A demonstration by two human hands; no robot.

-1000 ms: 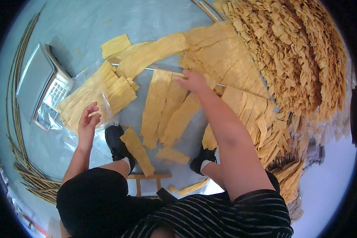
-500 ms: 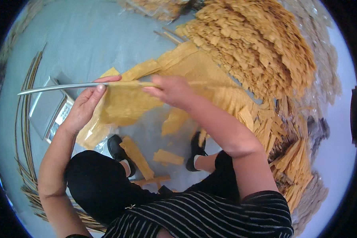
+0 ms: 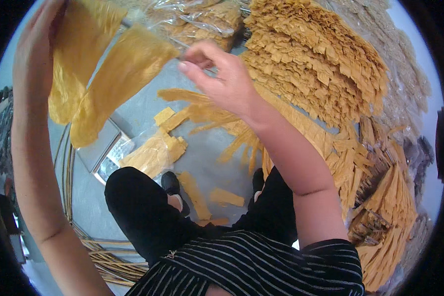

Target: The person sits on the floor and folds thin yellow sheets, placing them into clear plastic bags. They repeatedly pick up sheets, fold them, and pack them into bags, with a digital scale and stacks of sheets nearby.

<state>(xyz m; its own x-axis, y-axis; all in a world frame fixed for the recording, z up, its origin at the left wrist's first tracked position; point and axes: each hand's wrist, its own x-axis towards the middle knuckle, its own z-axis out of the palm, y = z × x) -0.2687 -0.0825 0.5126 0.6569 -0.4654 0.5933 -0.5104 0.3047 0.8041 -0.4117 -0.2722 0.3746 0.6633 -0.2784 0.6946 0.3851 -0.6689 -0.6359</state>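
Observation:
Two soft yellow sheets (image 3: pixel 118 74) hang side by side at the upper left, blurred by motion. Between and beside them shows a thin metal rod (image 3: pixel 181 44). My right hand (image 3: pixel 219 74) is at the rod's right end, its fingers curled there and the thumb beneath. My left hand (image 3: pixel 42 17) is raised at the far upper left, against the outer edge of the sheets. Its fingers are cut off by the rim or lie behind the sheet, so their grip is hidden.
Overlapping yellow strips form a big heap (image 3: pixel 315 59) at the upper right. More strips (image 3: pixel 385 217) lie to the right. A clear plastic bag (image 3: pixel 153 153) with yellow pieces lies by my left foot, near a grey box (image 3: pixel 101 143). Long thin rods (image 3: pixel 116 266) lie at lower left.
Both hands have risen; the left moved far up and left. The rod, level before my knees earlier, is now at the upper left with yellow sheets hanging from it.

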